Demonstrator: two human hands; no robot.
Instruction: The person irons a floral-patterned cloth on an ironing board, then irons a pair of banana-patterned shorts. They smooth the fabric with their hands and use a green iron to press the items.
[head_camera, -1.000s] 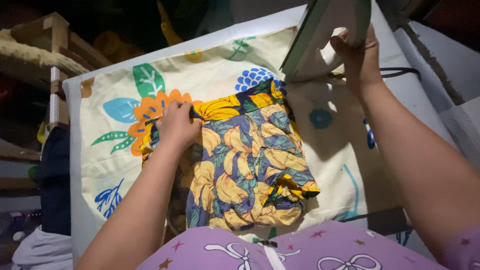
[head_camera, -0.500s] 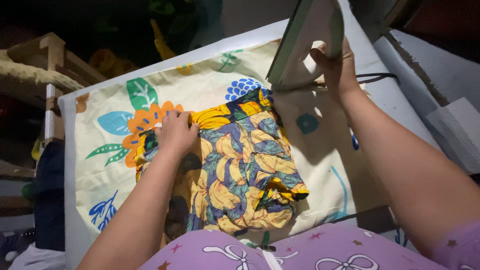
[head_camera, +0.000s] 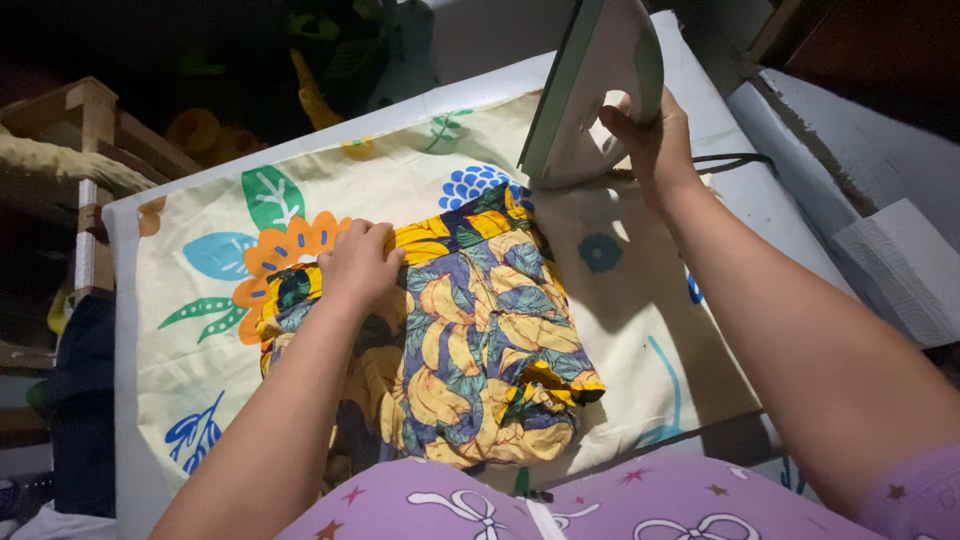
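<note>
Two bare arms reach out over a purple top (head_camera: 560, 505) with white bows, nearest the camera. Just beyond it lies a garment (head_camera: 470, 350), yellow and blue with a banana print, spread flat on a cream cloth (head_camera: 200, 330) patterned with flowers and leaves. The left hand (head_camera: 358, 265) presses down on the garment's far left edge, fingers curled and pinching the fabric there. Farther off and to the right, the right hand (head_camera: 655, 140) is closed around the handle of an iron (head_camera: 590, 90), which stands tilted on the cloth just past the garment's far corner. A dark cord (head_camera: 735, 160) runs off behind that wrist. Wooden framing (head_camera: 95, 120) sits at the far left.
</note>
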